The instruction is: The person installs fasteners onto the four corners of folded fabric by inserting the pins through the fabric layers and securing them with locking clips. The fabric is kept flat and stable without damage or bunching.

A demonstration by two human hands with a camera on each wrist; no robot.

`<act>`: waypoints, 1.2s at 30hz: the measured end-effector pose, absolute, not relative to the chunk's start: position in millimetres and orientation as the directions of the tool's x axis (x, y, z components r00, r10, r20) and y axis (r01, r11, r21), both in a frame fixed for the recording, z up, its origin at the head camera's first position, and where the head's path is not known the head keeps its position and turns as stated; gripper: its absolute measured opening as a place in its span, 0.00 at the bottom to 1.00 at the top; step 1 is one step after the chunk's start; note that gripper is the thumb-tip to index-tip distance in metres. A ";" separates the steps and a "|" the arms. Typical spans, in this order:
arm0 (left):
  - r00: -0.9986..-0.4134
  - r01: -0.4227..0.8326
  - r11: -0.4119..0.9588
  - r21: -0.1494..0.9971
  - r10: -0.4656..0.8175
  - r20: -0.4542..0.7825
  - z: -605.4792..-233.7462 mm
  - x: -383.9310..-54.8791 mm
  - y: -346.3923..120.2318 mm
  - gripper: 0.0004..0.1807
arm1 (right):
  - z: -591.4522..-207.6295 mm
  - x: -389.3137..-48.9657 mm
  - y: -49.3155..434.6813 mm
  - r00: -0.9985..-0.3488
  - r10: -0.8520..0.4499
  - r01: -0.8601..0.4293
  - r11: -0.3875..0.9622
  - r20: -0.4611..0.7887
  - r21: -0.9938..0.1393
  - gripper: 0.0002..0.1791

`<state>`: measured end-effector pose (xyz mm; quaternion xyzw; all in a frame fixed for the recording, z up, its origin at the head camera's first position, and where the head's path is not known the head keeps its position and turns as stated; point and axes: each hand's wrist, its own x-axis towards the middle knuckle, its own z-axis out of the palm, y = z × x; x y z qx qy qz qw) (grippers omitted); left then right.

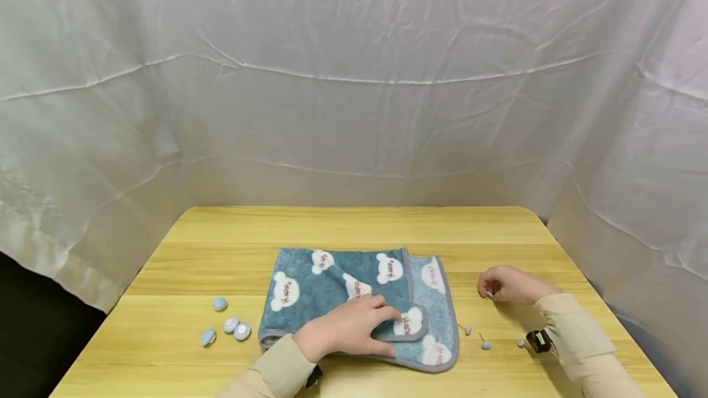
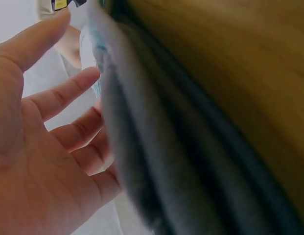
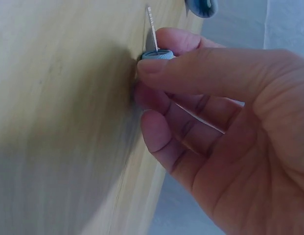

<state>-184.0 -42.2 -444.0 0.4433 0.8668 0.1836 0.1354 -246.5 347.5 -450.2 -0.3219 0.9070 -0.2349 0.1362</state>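
Note:
My right hand (image 1: 511, 283) pinches a pin (image 3: 159, 53) between thumb and fingers, low over the right side of the table. The pin has a round light-blue base and a thin metal shaft, which points away from the fingers in the right wrist view. My left hand (image 1: 356, 326) rests with fingers spread on a folded teal blanket (image 1: 337, 290) printed with white bear heads. Grey edging lines the blanket, and a lighter underside (image 1: 437, 300) shows along its right end. The stacked layers of its near edge fill much of the left wrist view.
Three similar pins (image 1: 485, 344) lie on the wooden table (image 1: 354, 226) between the blanket and my right wrist. Left of the blanket sit several round light-blue caps (image 1: 219, 304). White cloth (image 1: 354, 121) hangs behind the table and at both sides.

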 end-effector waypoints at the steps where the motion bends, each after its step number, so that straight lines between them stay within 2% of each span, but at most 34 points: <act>1: -0.568 0.719 0.541 0.436 0.819 -0.078 -444.7 -183.9 -41.8 0.28 | -450.2 -246.2 347.6 -0.761 -0.641 -0.513 0.688 -0.100 -0.512 0.17; 7: -0.574 0.733 0.547 0.404 0.816 -0.064 -449.3 -182.3 -39.4 0.26 | -452.3 -245.6 348.5 -0.795 -0.597 -0.477 0.726 -0.109 -0.496 0.11; 14: -0.581 0.786 0.557 0.269 0.814 0.012 -452.5 -178.8 -33.9 0.16 | -456.5 -244.2 347.9 -0.806 -0.586 -0.486 0.737 -0.086 -0.469 0.10; 19: -0.600 0.780 0.570 0.258 0.799 0.049 -452.0 -178.2 -30.1 0.12 | -456.1 -240.9 345.8 -0.806 -0.589 -0.502 0.734 -0.060 -0.457 0.09; 31: -0.721 0.652 0.617 0.440 0.685 0.108 -439.7 -187.0 -35.1 0.10 | -439.1 -227.4 329.4 -0.820 -0.571 -0.522 0.725 0.033 -0.449 0.08; 36: -0.768 0.579 0.576 0.577 0.624 0.147 -432.9 -193.2 -39.5 0.10 | -431.3 -220.9 316.6 -0.805 -0.583 -0.568 0.700 0.111 -0.432 0.07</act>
